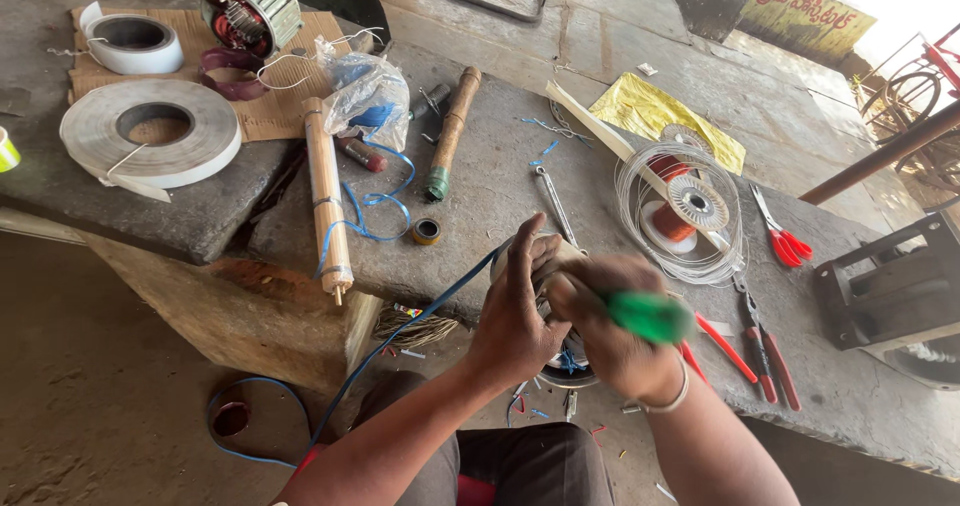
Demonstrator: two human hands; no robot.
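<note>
My left hand (518, 311) wraps around a round metal motor part (572, 358) held over my lap, fingers spread along its side. My right hand (612, 338) grips a green-handled tool (648, 316), its tip hidden toward the motor part; the hand is blurred. A blue cable (400, 328) runs from under my left hand down to a loop on the ground. A coil of thin wire with a copper spool (682, 214) lies on the stone bench just beyond my hands.
On the stone bench (490, 181) lie a spanner (553, 201), red-handled pliers (765, 344), red scissors (783, 238), wooden sticks (327, 201), a plastic bag (367, 94), two tape rolls (152, 131) and a motor stator (251, 8). A dark metal frame (885, 286) stands at right.
</note>
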